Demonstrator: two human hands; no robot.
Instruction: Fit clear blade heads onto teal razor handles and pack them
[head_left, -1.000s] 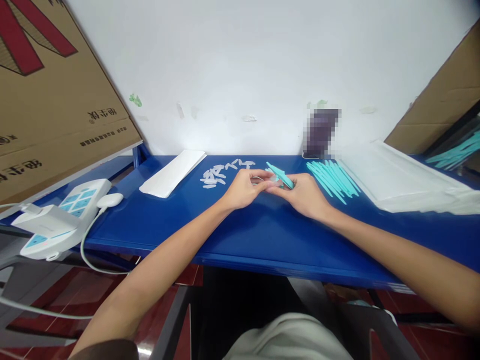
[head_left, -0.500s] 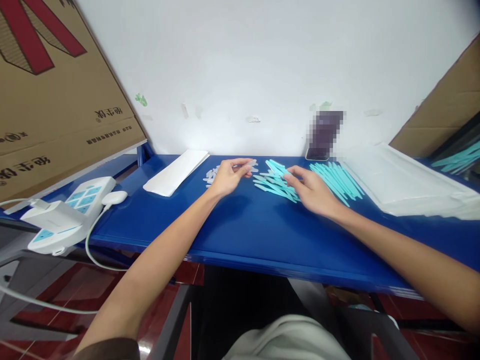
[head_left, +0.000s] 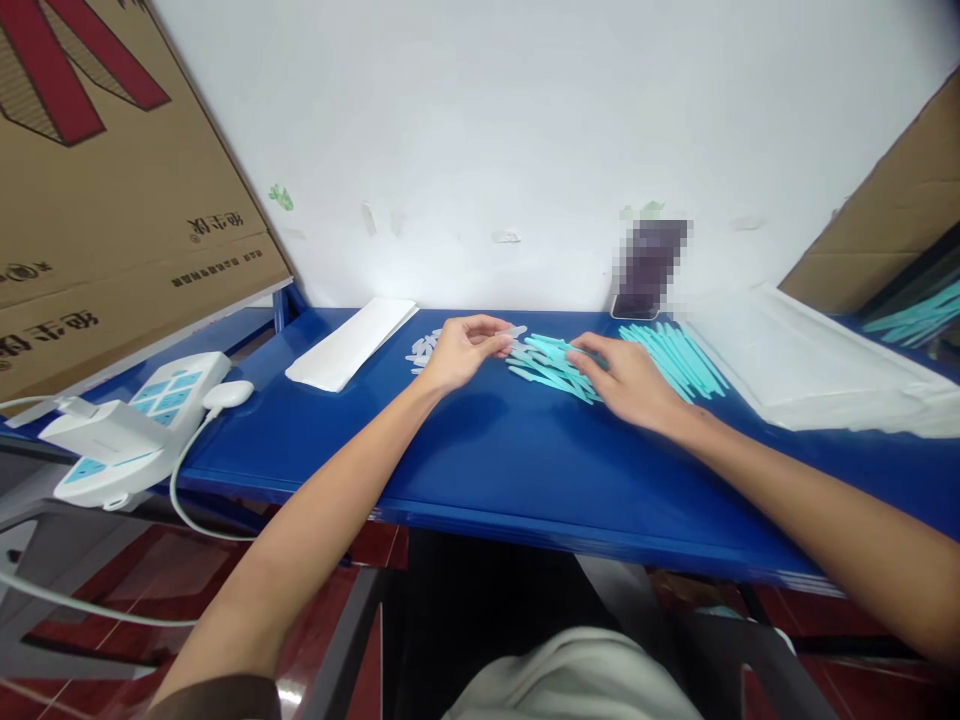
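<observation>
My left hand (head_left: 466,352) is closed in a pinch on a small translucent plastic cap (head_left: 517,331), which points to the right. Behind its fingers lies a pile of similar clear caps (head_left: 421,350), partly hidden. Thumb and fingers of my right hand (head_left: 619,375) grip a slim turquoise stick (head_left: 546,344), shaped like an eyebrow razor, whose far end points left near the cap. Cap and stick look close but apart. Under and between the hands is a loose pile of turquoise sticks (head_left: 555,378). Another group of turquoise sticks (head_left: 679,365), laid roughly side by side, is right of my right hand.
A folded white sheet (head_left: 351,345) lies left on the blue table (head_left: 480,470). White plastic bags (head_left: 817,370) are stacked at right. A phone (head_left: 649,270) leans on the wall. A power strip (head_left: 142,430) with cables and a large cardboard box (head_left: 127,200) stand left.
The stick in my right hand has tilted lower, its end now nearer the left hand. The clear cap sticks out further right from my left fingers.
</observation>
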